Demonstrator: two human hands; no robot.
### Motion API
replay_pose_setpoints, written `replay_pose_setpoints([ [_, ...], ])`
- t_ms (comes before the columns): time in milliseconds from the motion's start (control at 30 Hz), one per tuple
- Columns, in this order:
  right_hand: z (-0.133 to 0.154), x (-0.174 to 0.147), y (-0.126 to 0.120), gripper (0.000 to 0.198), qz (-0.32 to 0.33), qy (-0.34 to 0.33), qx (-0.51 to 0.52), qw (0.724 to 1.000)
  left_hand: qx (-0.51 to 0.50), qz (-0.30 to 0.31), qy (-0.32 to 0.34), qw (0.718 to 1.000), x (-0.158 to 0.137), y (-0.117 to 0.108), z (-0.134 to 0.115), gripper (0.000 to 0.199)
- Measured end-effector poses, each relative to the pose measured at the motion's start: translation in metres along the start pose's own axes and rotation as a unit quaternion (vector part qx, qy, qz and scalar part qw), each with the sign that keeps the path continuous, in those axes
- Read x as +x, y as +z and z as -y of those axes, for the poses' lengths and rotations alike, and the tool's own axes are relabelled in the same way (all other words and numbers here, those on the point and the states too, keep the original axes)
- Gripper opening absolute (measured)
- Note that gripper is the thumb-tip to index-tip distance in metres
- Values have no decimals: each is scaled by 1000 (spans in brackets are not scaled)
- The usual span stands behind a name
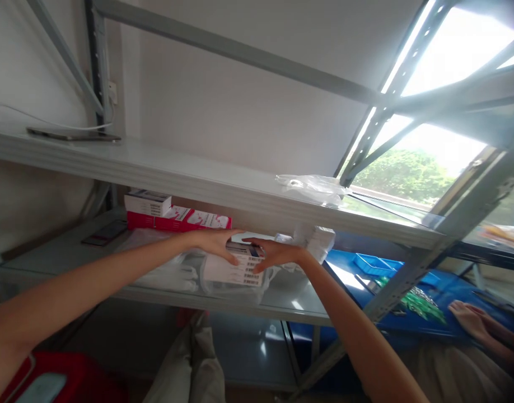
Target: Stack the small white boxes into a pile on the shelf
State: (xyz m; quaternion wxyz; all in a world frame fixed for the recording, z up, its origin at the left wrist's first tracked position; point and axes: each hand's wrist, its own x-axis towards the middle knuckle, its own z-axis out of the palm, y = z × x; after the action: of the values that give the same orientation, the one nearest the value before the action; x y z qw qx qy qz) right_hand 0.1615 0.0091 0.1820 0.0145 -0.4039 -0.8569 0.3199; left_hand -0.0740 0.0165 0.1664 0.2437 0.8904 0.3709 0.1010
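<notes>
A stack of small white boxes (251,273) with barcode labels stands in a clear plastic bag on the lower shelf. Around its upper part curve both of my hands, thumbs at the front and fingers reaching over the back. My left hand (215,244) grips the stack from the left, its thumb against the boxes. From the right, my right hand (280,256) holds the same stack, with its thumb near the barcodes. The far fingertips are partly hidden behind the top box.
Red boxes (177,218) with a white box (148,202) on top stand behind. Clear plastic bags (173,277) lie left. Above runs a grey shelf (190,168) holding a plastic bag (311,187). Another person's hands (471,319) rest at a blue table with blue trays (372,264).
</notes>
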Motion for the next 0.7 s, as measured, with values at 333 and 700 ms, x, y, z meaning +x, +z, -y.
replay_pose_setpoints([
  [333, -43, -2, 0, 105, 26, 36, 7, 999, 15, -12, -58, 998, 35, 33, -15, 108],
  [700, -43, -21, -19, 77, -103, 46, 4, 994, 1, -31, -19, 999, 54, 31, -28, 95],
])
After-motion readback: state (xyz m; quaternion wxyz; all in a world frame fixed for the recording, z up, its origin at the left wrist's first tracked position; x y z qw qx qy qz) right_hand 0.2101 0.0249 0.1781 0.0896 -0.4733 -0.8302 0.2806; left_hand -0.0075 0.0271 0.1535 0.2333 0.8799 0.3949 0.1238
